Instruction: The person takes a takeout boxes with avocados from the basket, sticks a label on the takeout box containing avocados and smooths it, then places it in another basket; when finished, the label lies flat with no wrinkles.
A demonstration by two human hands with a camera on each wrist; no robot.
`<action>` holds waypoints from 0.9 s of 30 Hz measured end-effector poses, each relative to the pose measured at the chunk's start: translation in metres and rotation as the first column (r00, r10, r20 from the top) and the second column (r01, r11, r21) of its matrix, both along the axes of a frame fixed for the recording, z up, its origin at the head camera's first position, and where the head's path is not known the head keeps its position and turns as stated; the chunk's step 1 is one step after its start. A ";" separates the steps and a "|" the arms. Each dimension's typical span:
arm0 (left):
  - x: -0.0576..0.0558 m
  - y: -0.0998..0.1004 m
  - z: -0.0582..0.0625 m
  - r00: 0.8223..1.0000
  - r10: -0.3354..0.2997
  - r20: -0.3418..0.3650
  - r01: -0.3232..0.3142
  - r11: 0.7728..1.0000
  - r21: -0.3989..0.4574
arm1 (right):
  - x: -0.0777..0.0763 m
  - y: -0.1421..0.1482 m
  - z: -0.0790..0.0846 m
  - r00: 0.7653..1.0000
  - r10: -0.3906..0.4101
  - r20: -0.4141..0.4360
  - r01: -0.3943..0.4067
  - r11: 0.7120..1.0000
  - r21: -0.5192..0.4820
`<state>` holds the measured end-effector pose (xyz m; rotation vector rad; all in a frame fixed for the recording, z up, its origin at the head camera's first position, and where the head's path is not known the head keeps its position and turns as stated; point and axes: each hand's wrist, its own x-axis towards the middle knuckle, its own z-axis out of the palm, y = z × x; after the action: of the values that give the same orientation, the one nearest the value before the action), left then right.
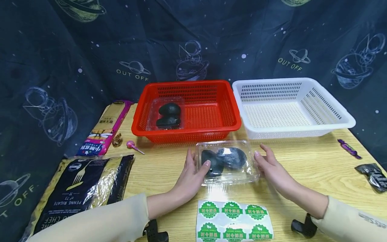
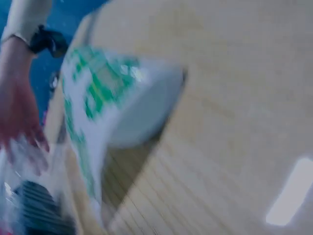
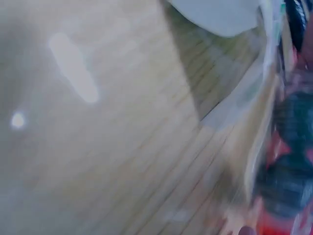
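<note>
On my head feed, a clear plastic lidded box holding two dark green, avocado-shaped fruits sits between the two hands, just in front of the baskets. The left hand grips its left end, thumb over the lid; the right hand is at the right edge, thumb close against the plastic, but I cannot tell whether it pinches. My two wrist feeds are too blurred to settle it. Behind, I count two baskets: a red slotted plastic one with a second clear plastic box at its left, also containing two dark green fruits, and a white slotted plastic one to its right. Nearer me, a white sheet shows six green printed stickers in two rows of three. On the left I count one black-and-yellow penne bag, one long pink-and-tan packet, one small brown-wrapped piece and one pink lollipop. On the right lie one purple-wrapped sweet and one crumpled black packet, all on a pale wood-grain table.
</note>
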<state>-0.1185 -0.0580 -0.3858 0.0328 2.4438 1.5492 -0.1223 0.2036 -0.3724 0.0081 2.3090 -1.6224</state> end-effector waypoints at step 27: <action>0.066 -0.023 0.015 0.889 -0.199 0.413 0.159 0.979 0.130 | 0.058 0.033 -0.022 0.933 0.339 0.117 -0.320 0.934 -0.157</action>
<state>-0.0529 -0.0814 -0.3709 -0.0560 1.9705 1.4127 -0.0647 0.2364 -0.3949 -0.2728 1.9628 -1.5452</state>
